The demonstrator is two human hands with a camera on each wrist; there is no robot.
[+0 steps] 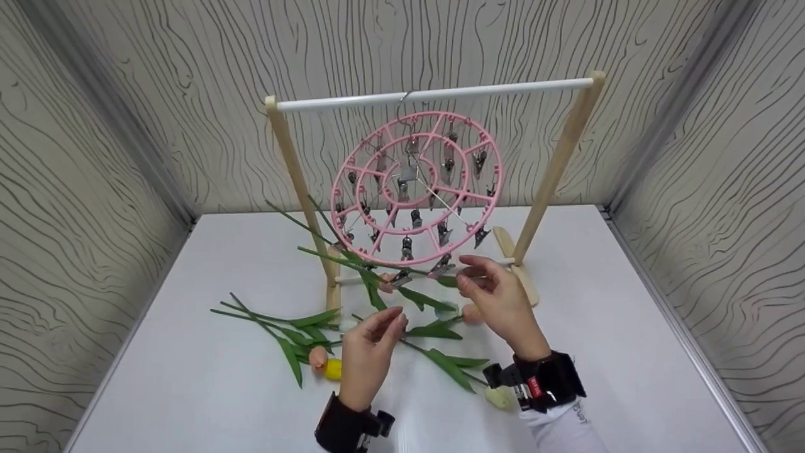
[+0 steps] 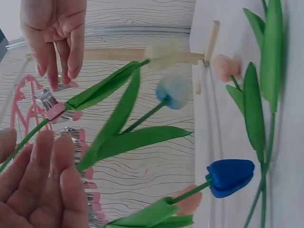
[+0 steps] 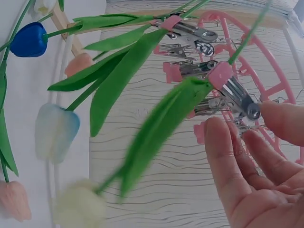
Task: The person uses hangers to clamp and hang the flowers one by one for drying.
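Observation:
A pink round clip hanger (image 1: 490, 207) hangs from the rod, with tulips clipped along its near edge. In the right wrist view, a metal clip (image 3: 235, 95) with pink tips grips the green stem of a blurred pale tulip (image 3: 80, 204). My right hand (image 1: 500, 305) is beside that clip, fingers loosely bent, thumb close to its handles. My left hand (image 1: 368, 355) is lower, fingers loosely bent with a gap to the thumb; it appears to hold nothing. A blue-and-white tulip (image 3: 57, 133) and a dark blue tulip (image 2: 230, 176) are also visible.
A wooden stand (image 1: 560, 163) with a white rod (image 1: 497, 90) holds the hanger. On the white table (image 1: 629, 352) lie loose tulips, including a yellow tulip (image 1: 333, 369) at left and a whitish tulip (image 1: 499, 396) near my right wrist. Patterned walls enclose the table.

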